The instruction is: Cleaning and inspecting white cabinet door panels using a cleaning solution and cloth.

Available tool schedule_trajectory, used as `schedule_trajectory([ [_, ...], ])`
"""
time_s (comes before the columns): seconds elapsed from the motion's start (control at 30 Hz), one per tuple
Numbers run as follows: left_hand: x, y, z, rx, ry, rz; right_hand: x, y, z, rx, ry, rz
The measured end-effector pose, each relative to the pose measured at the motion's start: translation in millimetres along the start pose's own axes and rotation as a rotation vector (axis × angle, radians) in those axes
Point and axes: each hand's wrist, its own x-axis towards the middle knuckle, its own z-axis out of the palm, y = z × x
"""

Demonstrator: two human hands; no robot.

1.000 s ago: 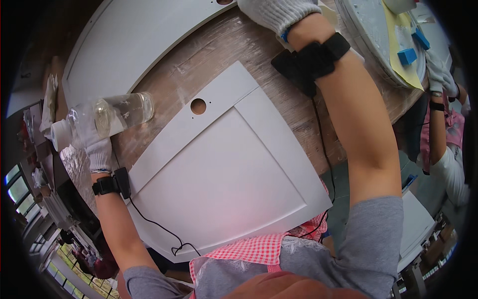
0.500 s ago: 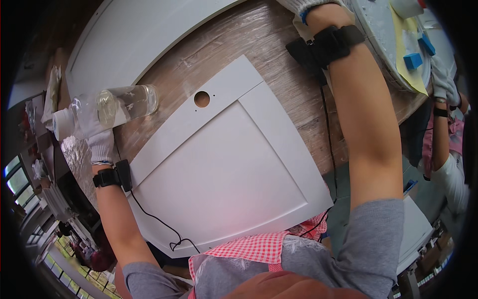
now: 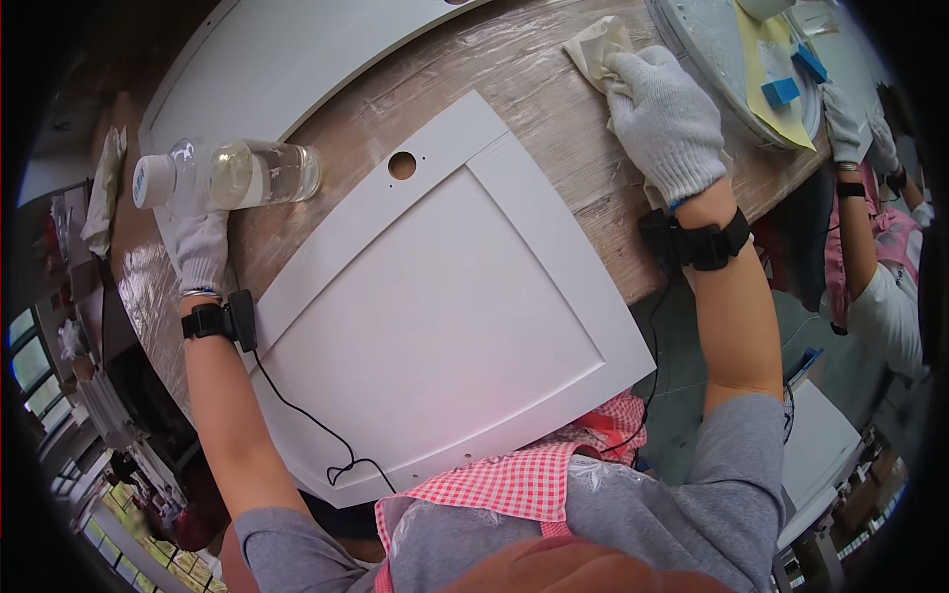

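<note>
A white panel (image 3: 435,306) with a recessed field and a round hole near its far edge lies in front of me. My left hand (image 3: 201,247), in a white knit glove, is by its left side. A clear bottle (image 3: 282,173) with a white cap and clear liquid overlaps that hand's fingers, so their grip is unclear. Beyond the panel to the right, my gloved right hand (image 3: 667,124) is closed on a cream cloth (image 3: 598,47), held over the table (image 3: 534,74).
Another white panel (image 3: 277,69) lies at the far left. At far right, a round white container lid (image 3: 697,54) bears yellow paper (image 3: 776,109) and blue blocks (image 3: 781,93). A co-worker's gloved hands (image 3: 842,124) are beyond. A black cable (image 3: 306,430) trails over the near panel.
My right hand has come back nearer from the far edge, bringing the cloth into view. The bottle's cap end and my left hand sit slightly higher in the picture; the whole view has shifted a little.
</note>
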Motion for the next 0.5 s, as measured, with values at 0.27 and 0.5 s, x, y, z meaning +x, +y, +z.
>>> schedule_trajectory([
  [0.27, -37.5, 14.0, -17.9, -0.235, -0.042, -0.217, -97.7, 18.5, -62.4, 0.048, -0.280, 0.196],
  [0.5, -240.8, 6.9, -86.9, -0.134, -0.171, -0.563, -114.2, 11.1, -145.9, 0.706, -0.394, 0.590],
])
